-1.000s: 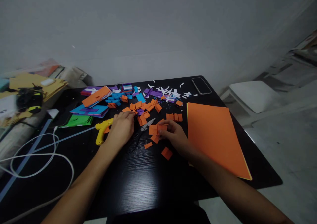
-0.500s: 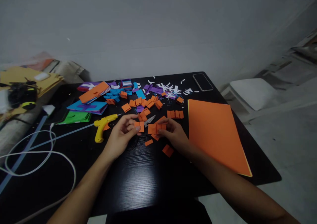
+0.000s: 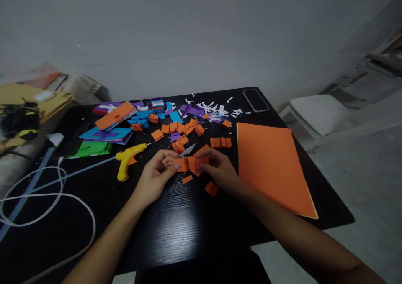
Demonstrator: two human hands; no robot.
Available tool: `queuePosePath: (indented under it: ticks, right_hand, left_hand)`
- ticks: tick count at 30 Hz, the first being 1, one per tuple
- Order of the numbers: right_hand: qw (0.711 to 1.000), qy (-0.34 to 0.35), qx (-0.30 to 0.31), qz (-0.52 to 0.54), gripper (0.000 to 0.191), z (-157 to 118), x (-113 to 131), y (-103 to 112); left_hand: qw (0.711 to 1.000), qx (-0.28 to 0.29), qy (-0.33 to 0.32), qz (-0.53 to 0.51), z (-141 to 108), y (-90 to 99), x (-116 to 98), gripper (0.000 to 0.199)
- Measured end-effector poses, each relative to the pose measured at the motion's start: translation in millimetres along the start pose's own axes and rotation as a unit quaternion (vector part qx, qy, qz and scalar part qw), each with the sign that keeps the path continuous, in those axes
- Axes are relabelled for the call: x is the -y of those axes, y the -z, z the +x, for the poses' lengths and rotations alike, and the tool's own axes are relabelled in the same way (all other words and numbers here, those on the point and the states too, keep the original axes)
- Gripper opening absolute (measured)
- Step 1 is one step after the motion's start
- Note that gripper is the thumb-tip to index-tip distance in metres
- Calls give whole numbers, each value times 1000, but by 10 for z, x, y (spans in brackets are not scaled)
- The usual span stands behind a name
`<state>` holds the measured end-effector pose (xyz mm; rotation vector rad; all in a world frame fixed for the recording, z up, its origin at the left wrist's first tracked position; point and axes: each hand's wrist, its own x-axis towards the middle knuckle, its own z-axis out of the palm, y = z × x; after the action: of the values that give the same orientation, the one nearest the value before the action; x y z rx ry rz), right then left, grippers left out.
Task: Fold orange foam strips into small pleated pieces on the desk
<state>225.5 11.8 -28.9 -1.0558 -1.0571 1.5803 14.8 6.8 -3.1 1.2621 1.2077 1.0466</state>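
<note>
My left hand [image 3: 160, 173] pinches a small folded orange paper piece [image 3: 180, 165] between thumb and fingers. Facing it, my right hand [image 3: 220, 169] grips an orange folded paper strip [image 3: 192, 163]. The two papers meet between my hands; whether they are joined I cannot tell. Just behind them lie scissors [image 3: 188, 150], blades pointing away to the right, their handles hidden. A loose orange scrap [image 3: 187, 179] and an orange folded square [image 3: 212, 188] rest on the black table in front of my hands.
A yellow glue gun [image 3: 127, 160] lies left of my hands, near a white cable [image 3: 78, 198]. Orange sheets [image 3: 270, 167] are stacked at right, with a phone [image 3: 255, 100] behind. Folded orange pieces [image 3: 172, 128], white scraps [image 3: 213, 110] and coloured paper stacks [image 3: 106, 135] spread across the back.
My left hand has moved right, bringing its orange piece against the strip in my right hand. The gap between the papers has closed. The view has shifted slightly.
</note>
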Motion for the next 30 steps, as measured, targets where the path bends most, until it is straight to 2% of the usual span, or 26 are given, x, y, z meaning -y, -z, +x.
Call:
queuePosePath:
  ticks: [5,14,20,26,30]
  right_hand:
    - [999,4,-3,-41,13,-11,46,-7]
    - [993,41,-6,-107,24,-20,20,-17]
    - [992,47,-15,-120,18,-30,8,-17]
    - [992,65,-12,-109,11,-45,-7,-42]
    - [993,64,-9,-99,12,-52,-26,-48]
  left_hand:
    - [1000,7,-11,17,-39,-42,13,29]
    - [998,14,-31,55,-83,-85,42,29]
    - [996,27,-34,84,-100,-73,71,29]
    - [987,6,-80,141,-94,-58,90,30]
    - [971,-8,-130,201,-94,-49,62,19]
